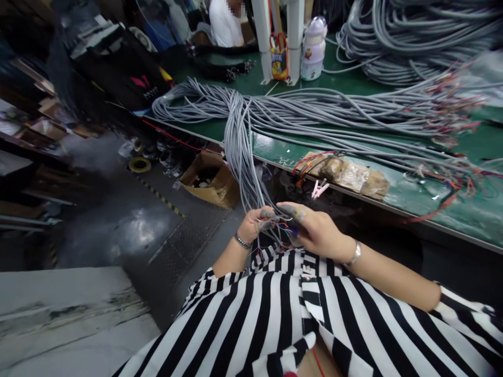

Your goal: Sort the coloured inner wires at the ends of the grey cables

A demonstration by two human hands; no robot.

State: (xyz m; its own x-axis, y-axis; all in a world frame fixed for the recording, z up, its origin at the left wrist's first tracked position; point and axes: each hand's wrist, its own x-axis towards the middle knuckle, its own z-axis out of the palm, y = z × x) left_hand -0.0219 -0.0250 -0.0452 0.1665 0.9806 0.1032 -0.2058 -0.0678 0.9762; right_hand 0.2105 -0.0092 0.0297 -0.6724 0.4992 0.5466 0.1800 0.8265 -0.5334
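A bundle of grey cables (239,137) hangs over the table's front edge down to my hands. My left hand (254,226) is closed around a cable end near my body, with grey covers on its thumb and finger. Thin coloured wires (281,225) fan out from that end toward the right. Close beside it, my right hand (312,228) has its fingers bent together at the wires, with grey covers on the fingertips. Whether it pinches a wire there is too small to make out.
More grey cables (326,112) lie along the green table (271,144), their stripped ends at the right. A taped cardboard piece (353,175) and a pink clip (320,188) sit at the front edge. Below stands a cardboard box (214,180). A person (226,23) is at the back.
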